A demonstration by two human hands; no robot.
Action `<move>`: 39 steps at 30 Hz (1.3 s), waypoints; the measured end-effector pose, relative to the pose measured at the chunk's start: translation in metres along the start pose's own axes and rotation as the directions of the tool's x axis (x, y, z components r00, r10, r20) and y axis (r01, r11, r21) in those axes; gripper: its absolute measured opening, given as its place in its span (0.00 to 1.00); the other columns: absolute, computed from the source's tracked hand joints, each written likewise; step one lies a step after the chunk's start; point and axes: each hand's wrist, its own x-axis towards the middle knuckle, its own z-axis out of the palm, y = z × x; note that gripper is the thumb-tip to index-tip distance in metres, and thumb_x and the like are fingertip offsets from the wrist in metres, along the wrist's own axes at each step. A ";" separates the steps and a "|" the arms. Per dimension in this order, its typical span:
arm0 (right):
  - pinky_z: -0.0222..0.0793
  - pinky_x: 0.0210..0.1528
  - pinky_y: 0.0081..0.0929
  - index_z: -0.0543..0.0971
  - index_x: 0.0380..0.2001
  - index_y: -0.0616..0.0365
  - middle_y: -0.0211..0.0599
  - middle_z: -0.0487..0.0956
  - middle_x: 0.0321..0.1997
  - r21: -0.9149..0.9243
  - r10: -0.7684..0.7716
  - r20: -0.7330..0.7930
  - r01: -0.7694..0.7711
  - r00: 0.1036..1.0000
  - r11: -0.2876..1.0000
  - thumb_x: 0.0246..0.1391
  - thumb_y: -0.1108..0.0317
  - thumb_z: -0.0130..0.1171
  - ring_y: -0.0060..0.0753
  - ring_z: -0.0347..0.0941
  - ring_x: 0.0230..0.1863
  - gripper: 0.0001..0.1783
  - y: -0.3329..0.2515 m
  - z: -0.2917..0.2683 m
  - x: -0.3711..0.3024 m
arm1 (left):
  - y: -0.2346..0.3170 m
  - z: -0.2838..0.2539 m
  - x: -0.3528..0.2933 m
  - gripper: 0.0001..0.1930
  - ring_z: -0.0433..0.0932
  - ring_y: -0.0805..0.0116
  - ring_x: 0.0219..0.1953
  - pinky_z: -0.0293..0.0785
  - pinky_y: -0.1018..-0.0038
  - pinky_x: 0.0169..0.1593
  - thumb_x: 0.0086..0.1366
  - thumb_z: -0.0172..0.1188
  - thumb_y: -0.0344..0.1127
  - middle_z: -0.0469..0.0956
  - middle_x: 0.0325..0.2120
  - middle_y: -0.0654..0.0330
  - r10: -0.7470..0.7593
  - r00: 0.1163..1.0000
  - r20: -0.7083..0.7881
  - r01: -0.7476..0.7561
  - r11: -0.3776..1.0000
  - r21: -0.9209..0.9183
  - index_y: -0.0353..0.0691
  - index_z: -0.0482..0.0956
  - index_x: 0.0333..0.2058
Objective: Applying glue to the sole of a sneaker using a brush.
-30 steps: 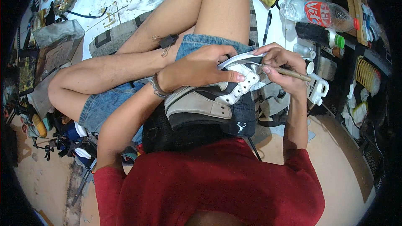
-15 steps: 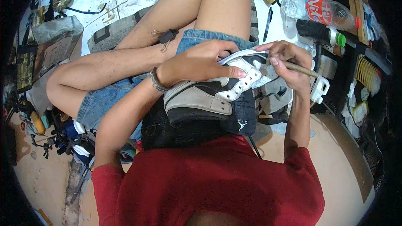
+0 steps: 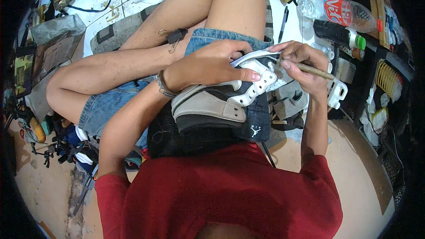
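A high-top sneaker (image 3: 207,107) in beige-grey, black and white lies across my lap on a black mesh piece (image 3: 166,137). My left hand (image 3: 212,64) grips it, the thumb pressed on the white eyelet panel (image 3: 261,84) and the fingers curled over the far edge. The sneaker's black tongue (image 3: 256,117) hangs toward me. Pinched in my right hand (image 3: 305,64) is a thin tool with a tan, stick-like handle (image 3: 316,71). Its tip points left into the sneaker's right end, and what kind of tip it is cannot be made out. Fingers of this hand also touch the white edge.
A clear plastic bottle (image 3: 338,12) lies at the far right, near a dark bottle with a green cap (image 3: 360,41). A black pen (image 3: 283,24) rests on white floor covering. Clutter with a yellow-handled tool (image 3: 37,129) is at left. A black rack (image 3: 392,172) stands right.
The tool and my right hand have shifted slightly left and down at the sneaker's edge. My left hand keeps its hold, and the view has shifted a little.
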 end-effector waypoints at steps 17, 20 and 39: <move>0.80 0.44 0.45 0.73 0.19 0.66 0.45 0.77 0.24 0.084 -0.036 -0.020 0.038 0.999 0.996 0.47 0.81 0.64 0.50 0.82 0.40 0.09 0.002 -0.003 0.003 | 0.015 -0.004 -0.004 0.19 0.73 0.82 0.34 0.68 0.82 0.35 0.63 0.67 0.40 0.81 0.31 0.62 -0.051 0.998 0.049 0.045 0.992 0.116 0.35 0.75 0.46; 0.79 0.44 0.45 0.73 0.22 0.64 0.45 0.77 0.26 0.197 -0.036 -0.052 0.046 0.998 0.979 0.49 0.78 0.65 0.51 0.81 0.41 0.09 0.012 -0.005 -0.003 | 0.014 -0.002 -0.003 0.19 0.73 0.83 0.33 0.67 0.83 0.34 0.63 0.67 0.40 0.80 0.30 0.63 -0.058 0.997 0.048 0.053 0.994 0.092 0.35 0.75 0.46; 0.73 0.49 0.27 0.77 0.44 0.69 0.44 0.81 0.38 -0.108 -0.060 -0.428 0.015 0.902 0.994 0.59 0.75 0.57 0.31 0.79 0.42 0.11 -0.027 -0.017 0.087 | 0.002 -0.033 0.007 0.23 0.77 0.66 0.25 0.73 0.67 0.32 0.69 0.55 0.51 0.80 0.25 0.46 0.130 0.988 -0.081 -0.093 0.930 0.354 0.33 0.82 0.40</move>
